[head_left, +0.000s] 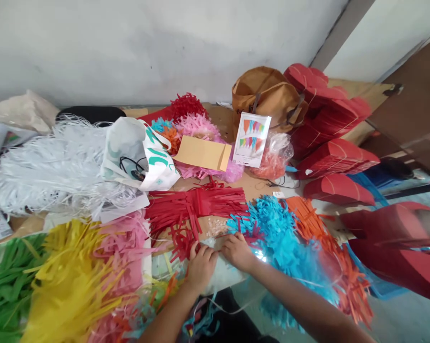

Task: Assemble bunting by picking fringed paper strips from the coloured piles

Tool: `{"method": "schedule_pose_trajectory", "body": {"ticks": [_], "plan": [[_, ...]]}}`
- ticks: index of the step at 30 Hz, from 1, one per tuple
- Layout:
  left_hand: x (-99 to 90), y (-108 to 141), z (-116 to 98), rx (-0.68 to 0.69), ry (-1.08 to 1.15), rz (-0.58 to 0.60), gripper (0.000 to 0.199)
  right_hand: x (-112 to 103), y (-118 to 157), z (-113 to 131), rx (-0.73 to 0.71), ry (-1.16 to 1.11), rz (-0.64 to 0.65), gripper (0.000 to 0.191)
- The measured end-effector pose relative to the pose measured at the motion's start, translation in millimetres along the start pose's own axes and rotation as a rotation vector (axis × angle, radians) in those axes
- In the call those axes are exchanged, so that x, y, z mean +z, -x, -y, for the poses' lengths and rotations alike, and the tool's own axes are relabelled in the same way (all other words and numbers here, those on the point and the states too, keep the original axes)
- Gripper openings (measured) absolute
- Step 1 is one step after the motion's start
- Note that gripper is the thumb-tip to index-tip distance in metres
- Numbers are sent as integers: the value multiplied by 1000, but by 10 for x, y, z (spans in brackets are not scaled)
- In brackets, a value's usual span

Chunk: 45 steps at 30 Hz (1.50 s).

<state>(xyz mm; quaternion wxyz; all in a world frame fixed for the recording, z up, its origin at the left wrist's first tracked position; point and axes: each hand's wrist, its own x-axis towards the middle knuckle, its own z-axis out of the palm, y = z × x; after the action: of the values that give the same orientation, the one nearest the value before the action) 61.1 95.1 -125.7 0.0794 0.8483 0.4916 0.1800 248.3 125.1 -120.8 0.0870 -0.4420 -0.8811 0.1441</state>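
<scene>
My left hand (pixel 202 267) and my right hand (pixel 238 252) are close together at the table's near edge, fingers bent and pinched towards each other. What lies between the fingertips is too small to make out. Fringed red tissue paper (pixel 186 237) touches or nearly touches my left fingertips. Beyond both hands, a larger bundle of red tissue strips (pixel 204 201) lies crosswise. Blue tissue fringe (pixel 272 216) spreads just right of my right hand. A thin pale string (pixel 232 312) hangs in a loop below my hands.
Yellow (pixel 72 276), green (pixel 13 271) and orange (pixel 308 219) fringes flank the work spot. Behind are white strips (pixel 54 159), a white bag (pixel 129 152), a brown envelope (pixel 202 152), a printed card (pixel 251 139) and a brown bag (pixel 268 97). Red stacks (pixel 338 162) stand right.
</scene>
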Motion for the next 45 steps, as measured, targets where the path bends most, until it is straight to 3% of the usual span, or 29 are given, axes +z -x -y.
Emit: {"method": "schedule_pose_trajectory", "body": {"ticks": [4,7,9,12,14,16,21,24,28,35,41,45], "plan": [[-140,-69,5,65,-9,-88,17,-223,-22,161,68,14,-47,15],[-566,-101,-28,154,9,-153,18,-636,51,365,159,-130,-94,19],[-989,-108,-101,268,28,-194,21,-963,98,517,220,-499,-20,33],[-1593,-82,-280,428,48,-250,25,-1337,135,741,304,-1205,221,42],[-1843,-19,-411,458,87,-299,25,-1446,158,903,374,-1513,261,41],[-1949,83,-527,405,126,-384,21,-1457,207,1086,433,-1664,175,40],[-1907,393,-794,50,211,-527,14,-1299,421,1553,596,-1793,-97,39],[-1828,556,-915,-115,274,-523,16,-1212,494,1733,708,-1835,-187,43],[-1712,721,-918,-220,363,-463,18,-1172,503,1846,744,-1844,-255,46],[-1640,826,-822,-330,441,-391,21,-1132,510,1909,744,-1821,-225,49],[-1583,884,-737,-453,559,-367,25,-1070,353,1924,793,-1848,-249,54],[-1592,877,-661,-544,707,-325,30,-984,276,1956,747,-1836,-238,47]]}}
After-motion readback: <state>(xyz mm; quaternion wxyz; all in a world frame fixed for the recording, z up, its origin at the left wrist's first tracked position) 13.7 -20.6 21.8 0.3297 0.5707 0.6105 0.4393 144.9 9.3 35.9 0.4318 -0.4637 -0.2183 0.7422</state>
